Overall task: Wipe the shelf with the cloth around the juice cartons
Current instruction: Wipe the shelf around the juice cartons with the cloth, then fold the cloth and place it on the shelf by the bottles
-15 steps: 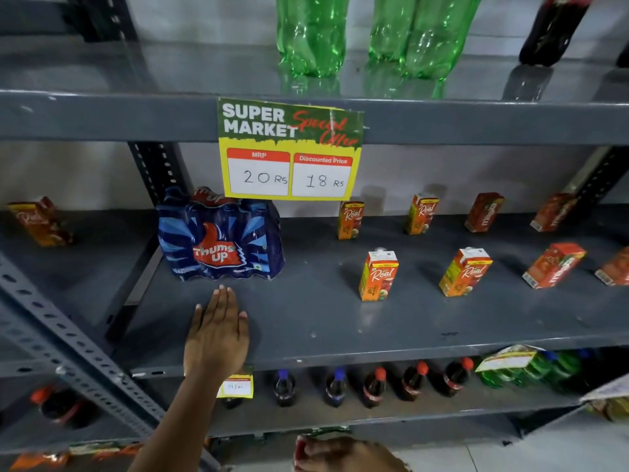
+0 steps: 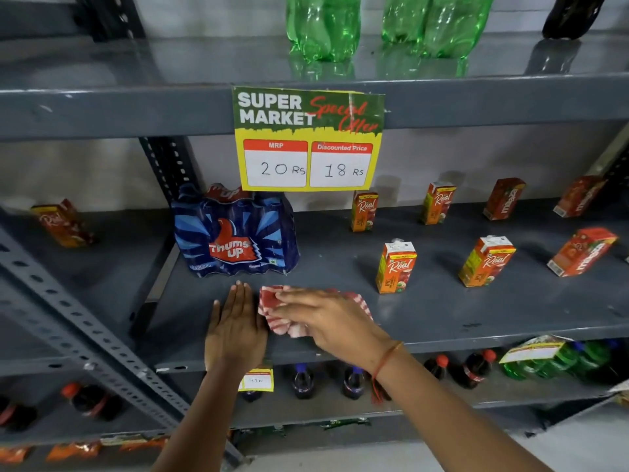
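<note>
A red-and-white striped cloth (image 2: 282,321) lies on the grey middle shelf (image 2: 476,311), near its front edge. My right hand (image 2: 326,318) presses flat on the cloth with straight fingers. My left hand (image 2: 236,330) rests flat on the shelf just left of the cloth, fingers pointing to the back. Several orange juice cartons stand on the shelf to the right; the nearest one (image 2: 396,266) is right of and behind the cloth, another (image 2: 486,261) further right.
A blue Thums Up bottle pack (image 2: 235,233) stands just behind my hands. A price sign (image 2: 308,139) hangs from the upper shelf edge. Green bottles (image 2: 323,25) stand above. Dark bottles (image 2: 303,381) line the lower shelf. A perforated diagonal brace (image 2: 78,328) crosses at left.
My right hand has come up from below with the cloth and laid it on the shelf beside my left hand. The left hand stays flat in the same spot.
</note>
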